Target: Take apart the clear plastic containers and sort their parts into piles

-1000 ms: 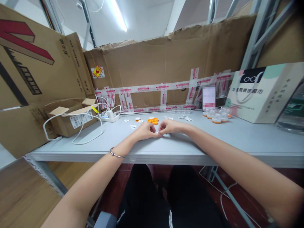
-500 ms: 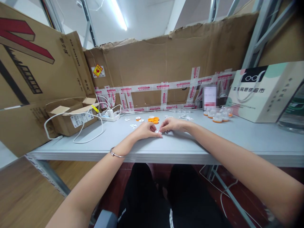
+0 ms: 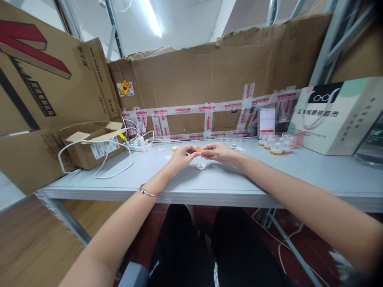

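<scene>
My left hand [image 3: 183, 157] and my right hand [image 3: 220, 154] meet fingertip to fingertip just above the table. Both are pinched closed; whatever lies between the fingers is too small to make out. Below them a small round white disc [image 3: 200, 166] rests flat on the grey tabletop [image 3: 167, 181]. Orange rings [image 3: 198, 148] show only in part behind my fingers. To the left of my left hand lie small white pieces [image 3: 168, 157]. Beyond my right hand there are more small white parts [image 3: 238, 148].
Clear-domed pieces with orange bases [image 3: 277, 148] stand at the right, before a phone [image 3: 267, 121] and a paper bag [image 3: 317, 131]. On the left are a power strip [image 3: 140, 146], a looped white cable [image 3: 112, 175] and an open carton [image 3: 82, 153]. A cardboard wall [image 3: 191, 83] closes the back.
Both hands have lifted off the white disc and moved slightly away from me, their fingertips coming together. The disc now lies uncovered on the table. The view has shifted slightly.
</scene>
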`<move>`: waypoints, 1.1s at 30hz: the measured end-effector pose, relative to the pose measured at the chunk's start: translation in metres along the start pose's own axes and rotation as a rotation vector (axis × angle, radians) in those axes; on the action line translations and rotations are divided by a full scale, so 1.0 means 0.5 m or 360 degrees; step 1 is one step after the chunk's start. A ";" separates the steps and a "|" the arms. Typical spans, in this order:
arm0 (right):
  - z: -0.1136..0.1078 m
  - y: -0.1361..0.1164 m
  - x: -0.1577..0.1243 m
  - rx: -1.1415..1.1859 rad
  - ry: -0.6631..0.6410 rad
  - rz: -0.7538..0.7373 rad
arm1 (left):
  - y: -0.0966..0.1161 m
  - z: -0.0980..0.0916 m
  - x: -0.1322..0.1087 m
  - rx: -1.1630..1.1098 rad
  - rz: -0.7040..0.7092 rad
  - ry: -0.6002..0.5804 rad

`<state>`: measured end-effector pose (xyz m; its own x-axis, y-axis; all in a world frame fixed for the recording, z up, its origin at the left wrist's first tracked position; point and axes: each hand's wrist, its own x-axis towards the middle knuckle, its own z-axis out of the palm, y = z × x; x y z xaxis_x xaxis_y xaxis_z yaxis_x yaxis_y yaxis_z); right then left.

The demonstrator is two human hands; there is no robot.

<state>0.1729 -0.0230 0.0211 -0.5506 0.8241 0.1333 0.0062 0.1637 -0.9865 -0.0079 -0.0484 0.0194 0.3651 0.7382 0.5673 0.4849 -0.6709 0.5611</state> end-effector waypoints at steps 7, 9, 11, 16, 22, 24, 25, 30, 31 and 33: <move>-0.008 -0.001 0.009 -0.0049 0.0320 -0.0118 | -0.048 -0.071 0.001 0.0988 -0.0554 0.0070; -0.012 0.001 0.012 -0.0091 0.0346 -0.0121 | -0.067 -0.089 -0.003 0.1077 -0.0702 0.0051; -0.014 0.002 0.012 -0.0110 0.0291 -0.0127 | -0.080 -0.098 -0.007 0.1147 -0.0804 0.0000; -0.014 0.002 0.012 -0.0261 0.0194 -0.0141 | -0.091 -0.098 -0.007 0.1210 -0.0847 -0.0084; -0.014 -0.004 0.000 -0.0672 0.0138 -0.0018 | -0.063 -0.071 -0.002 0.1129 -0.0439 -0.0045; -0.013 -0.009 -0.010 -0.0839 -0.0033 0.0042 | -0.045 -0.056 -0.004 0.0945 -0.0101 -0.0109; -0.013 -0.012 -0.015 -0.0937 -0.0114 0.0064 | -0.037 -0.049 -0.005 0.0825 0.0081 -0.0145; -0.011 -0.005 -0.017 -0.1170 -0.0310 0.0036 | -0.017 -0.022 -0.010 0.0476 0.0552 -0.0381; -0.012 0.000 -0.013 -0.1155 -0.0327 0.0021 | -0.017 -0.018 -0.010 0.0477 0.0572 -0.0433; -0.013 0.009 -0.007 -0.1117 -0.0330 -0.0003 | -0.018 -0.011 -0.009 0.0509 0.0581 -0.0506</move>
<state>0.1803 -0.0214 0.0167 -0.6975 0.7151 0.0457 0.5000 0.5314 -0.6838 -0.0180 -0.0462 0.0151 0.7505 0.4807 0.4534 0.4805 -0.8680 0.1250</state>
